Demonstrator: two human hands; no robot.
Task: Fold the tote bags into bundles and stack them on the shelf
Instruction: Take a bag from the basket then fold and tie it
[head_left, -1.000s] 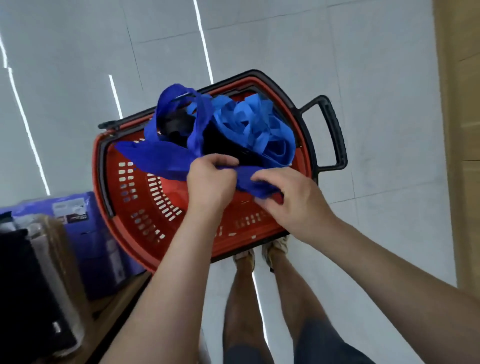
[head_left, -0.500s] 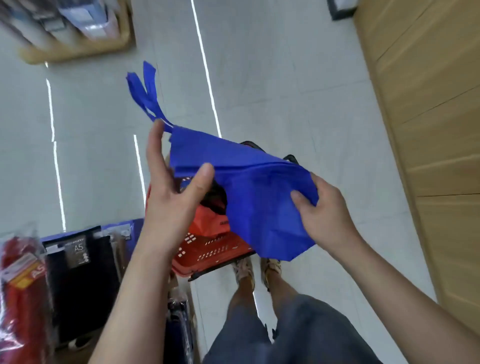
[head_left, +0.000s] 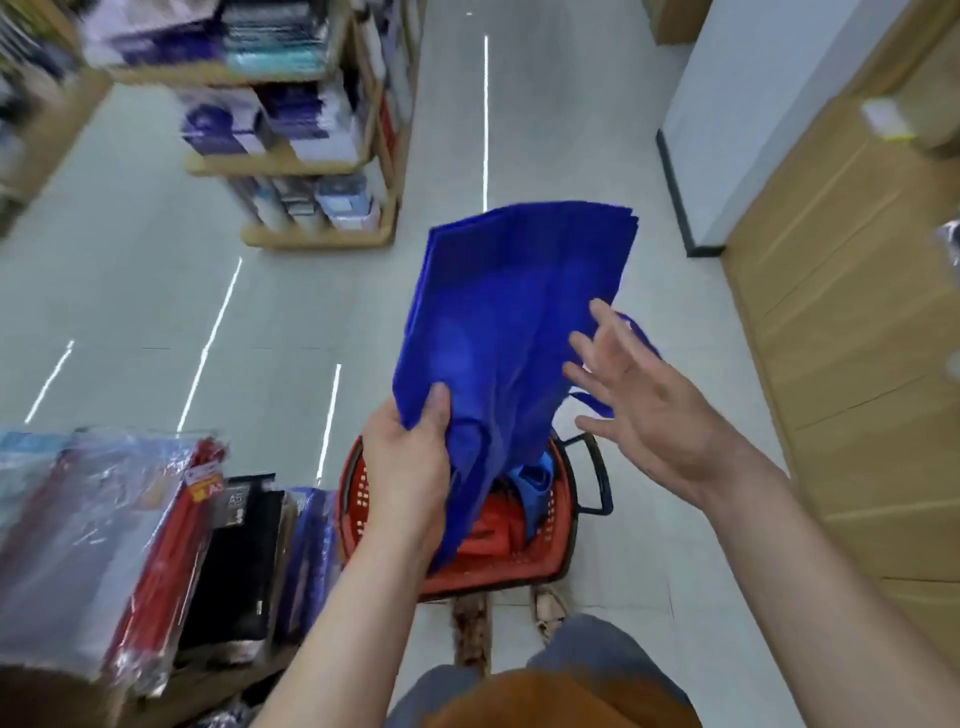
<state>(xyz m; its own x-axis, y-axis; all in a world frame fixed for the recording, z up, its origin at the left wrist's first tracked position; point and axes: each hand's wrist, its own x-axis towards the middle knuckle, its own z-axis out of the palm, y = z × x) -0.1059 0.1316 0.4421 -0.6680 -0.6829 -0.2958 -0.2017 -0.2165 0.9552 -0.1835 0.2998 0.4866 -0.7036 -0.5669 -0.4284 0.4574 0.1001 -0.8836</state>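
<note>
A person is standing in a shop aisle and looking down at their own two hands. The left hand is gripping the lower left edge of a blue tote bag, with the thumb lying on top of the fabric and the fingers curling underneath. The bag is being held up in the air in front of the person, flattened into a long panel that is tilting away and upward, its far end showing several layered edges. The right hand is hovering open just beside the bag's right edge, fingers spread and straight, holding nothing; whether its fingertips are touching the fabric is unclear. A loop of the bag's blue strap is showing behind those fingers.

Below the bag, a red shopping basket with a black handle is sitting on the pale tiled floor, just in front of the person's feet. More fabric is lying inside it, a lighter blue piece and a red piece.

At the lower left, a shelf is carrying plastic-wrapped packs in red, black and blue, standing on edge. Farther down the aisle, a wooden shelving unit is holding blurred stacks of goods. Wood panelling is running along the right side.
</note>
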